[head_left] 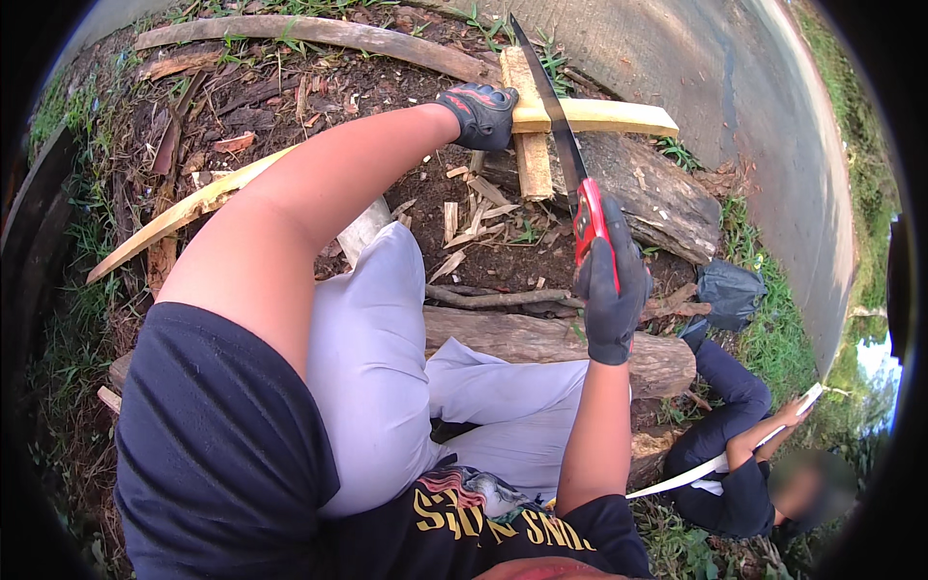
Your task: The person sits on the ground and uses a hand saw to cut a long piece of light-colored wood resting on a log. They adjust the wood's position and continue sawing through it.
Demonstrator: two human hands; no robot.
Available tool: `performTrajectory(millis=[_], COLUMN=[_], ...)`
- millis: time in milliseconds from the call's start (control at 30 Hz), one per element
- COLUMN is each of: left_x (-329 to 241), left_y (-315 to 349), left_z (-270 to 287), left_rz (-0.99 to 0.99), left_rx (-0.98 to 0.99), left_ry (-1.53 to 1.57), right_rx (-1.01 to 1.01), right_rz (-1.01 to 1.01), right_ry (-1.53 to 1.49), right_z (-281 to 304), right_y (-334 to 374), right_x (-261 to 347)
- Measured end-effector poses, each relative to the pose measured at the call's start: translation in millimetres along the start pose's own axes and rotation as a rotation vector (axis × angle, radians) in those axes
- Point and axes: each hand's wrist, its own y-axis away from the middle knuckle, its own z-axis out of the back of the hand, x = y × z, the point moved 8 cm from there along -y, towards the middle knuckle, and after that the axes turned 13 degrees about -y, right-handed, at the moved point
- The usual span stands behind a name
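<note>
My right hand (pixel 614 280), in a dark glove, is closed round the red handle of a handsaw (pixel 558 116). The saw's long dark blade points away from me and crosses a pale yellow wooden strip (pixel 623 116). Just left of the blade, my left hand (pixel 480 116), in a black and red glove, grips the strip. Under it a short rough piece of wood (pixel 533 169) lies crosswise. Left of my arm shows another length of yellow wood (pixel 184 213); my arm hides whether it is the same strip. How deep the blade sits cannot be made out.
A thick log (pixel 648 193) lies beyond my right hand, and another log (pixel 657 362) crosses near my legs. A curved weathered plank (pixel 338 34) lies at the back left. Wood chips (pixel 478 227) litter the soil. At lower right a person (pixel 720 454) holds a long pale strip.
</note>
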Motion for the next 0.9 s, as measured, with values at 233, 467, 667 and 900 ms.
performTrajectory(millis=[233, 467, 667, 900], left_x=[-6.0, 1.8, -4.1, 6.2], left_y=[1.7, 4.7, -2.6, -1.8], left_z=[9.1, 4.4, 2.1, -2.3], left_rz=[-0.018, 0.002, -0.024, 0.011], left_rx=[-0.006, -0.051, -0.059, 0.009], left_ry=[0.009, 0.013, 0.014, 0.018], right_rx=[-0.016, 0.021, 0.021, 0.155], right_rz=[-0.044, -0.042, 0.059, -0.074], right_ry=[0.108, -0.019, -0.031, -0.097], right_z=[80.4, 45.0, -27.3, -60.6], right_y=[144.0, 59.3, -82.2, -106.6], right_x=[34.7, 24.6, 0.0, -8.9])
